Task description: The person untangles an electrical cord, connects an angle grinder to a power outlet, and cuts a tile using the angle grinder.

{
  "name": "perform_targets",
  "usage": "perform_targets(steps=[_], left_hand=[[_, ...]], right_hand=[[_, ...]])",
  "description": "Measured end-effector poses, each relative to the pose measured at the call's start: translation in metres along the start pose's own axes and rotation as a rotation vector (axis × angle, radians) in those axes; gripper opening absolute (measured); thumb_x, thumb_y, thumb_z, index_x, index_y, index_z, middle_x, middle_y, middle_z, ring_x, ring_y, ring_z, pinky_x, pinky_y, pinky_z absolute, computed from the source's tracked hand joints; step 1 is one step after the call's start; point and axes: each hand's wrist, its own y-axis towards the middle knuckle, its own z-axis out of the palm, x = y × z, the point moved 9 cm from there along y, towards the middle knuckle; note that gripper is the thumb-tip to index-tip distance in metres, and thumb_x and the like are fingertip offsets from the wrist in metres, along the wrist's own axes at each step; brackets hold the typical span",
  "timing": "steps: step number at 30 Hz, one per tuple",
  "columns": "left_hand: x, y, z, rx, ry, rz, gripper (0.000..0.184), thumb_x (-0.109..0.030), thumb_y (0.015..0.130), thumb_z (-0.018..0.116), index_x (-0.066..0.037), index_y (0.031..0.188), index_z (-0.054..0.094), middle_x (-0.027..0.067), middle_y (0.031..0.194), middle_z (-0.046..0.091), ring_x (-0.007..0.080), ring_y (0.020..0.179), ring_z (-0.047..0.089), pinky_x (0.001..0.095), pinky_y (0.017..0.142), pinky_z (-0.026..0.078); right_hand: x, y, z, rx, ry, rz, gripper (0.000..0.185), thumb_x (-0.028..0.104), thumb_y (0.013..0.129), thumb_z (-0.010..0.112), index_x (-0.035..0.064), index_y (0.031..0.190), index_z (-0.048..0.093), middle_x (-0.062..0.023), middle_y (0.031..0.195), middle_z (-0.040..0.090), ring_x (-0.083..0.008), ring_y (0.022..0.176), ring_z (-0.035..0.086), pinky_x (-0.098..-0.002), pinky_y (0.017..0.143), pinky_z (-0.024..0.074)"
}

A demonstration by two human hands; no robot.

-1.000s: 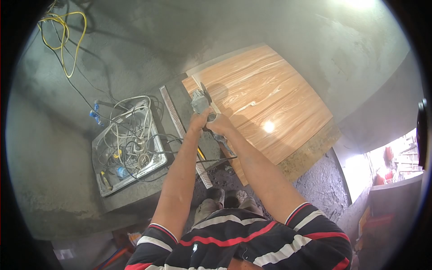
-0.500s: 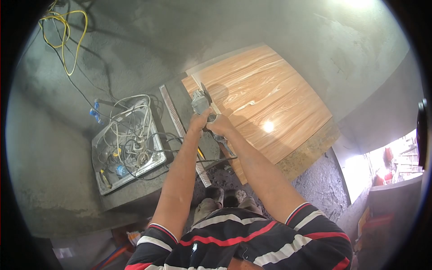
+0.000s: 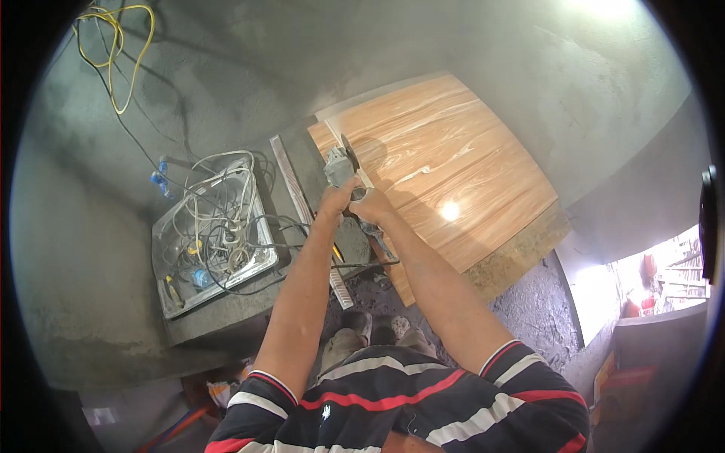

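Note:
An angle grinder (image 3: 340, 167) with a dark disc is held at the left part of a wood-patterned tile (image 3: 461, 166). Its disc stands on edge along a pale line in the tile. My left hand (image 3: 335, 202) is closed round the grinder near its head. Just to the right, my right hand (image 3: 370, 207) grips the grinder's body, its thumb close to the left one. A narrow wood-patterned strip (image 3: 400, 283) lies below the hands. Whether the disc touches the tile is hard to tell.
Left, a metal sink (image 3: 270, 260) holds tangled cables (image 3: 245, 158) and a yellow-handled tool (image 3: 173, 291). A long metal bar (image 3: 291, 175) lies between sink and tile. Yellow cable (image 3: 143, 57) hangs at upper left. A board (image 3: 521, 245) lies under the tile.
The grinder and both hands have shifted very slightly up the tile along the pale line. The view has moved a little. Both hands keep their hold.

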Motion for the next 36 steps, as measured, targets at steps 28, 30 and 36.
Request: perform_targets(steps=[28,30,36], left_hand=[[-0.003,-0.026,0.009,0.005,0.006,0.024,0.065,-0.038,0.08,0.081,0.012,0.119,0.067,0.0193,0.106,0.072,0.0248,0.085,0.071,0.0392,0.072,0.055],[-0.004,-0.024,0.01,0.018,-0.035,0.08,0.068,-0.04,0.08,0.081,0.014,0.12,0.066,0.0186,0.107,0.072,0.0245,0.089,0.071,0.039,0.075,0.055],[0.011,-0.014,0.007,0.006,-0.028,0.056,0.069,-0.041,0.08,0.082,0.013,0.12,0.067,0.0182,0.11,0.072,0.0242,0.091,0.07,0.038,0.077,0.054]], right_hand=[[-0.013,-0.007,0.0,-0.001,-0.01,-0.021,0.065,0.032,0.072,0.077,-0.0152,0.116,0.067,-0.0361,0.111,0.07,-0.0433,0.107,0.071,-0.0433,0.089,0.0563],[-0.013,-0.009,-0.001,-0.028,0.006,-0.033,0.065,0.032,0.072,0.077,-0.0151,0.116,0.067,-0.0362,0.111,0.07,-0.0434,0.107,0.071,-0.0434,0.089,0.0564],[-0.009,-0.019,-0.002,-0.011,-0.031,-0.018,0.064,0.033,0.073,0.075,-0.0144,0.116,0.067,-0.0357,0.11,0.07,-0.0434,0.106,0.071,-0.0438,0.089,0.0564]])
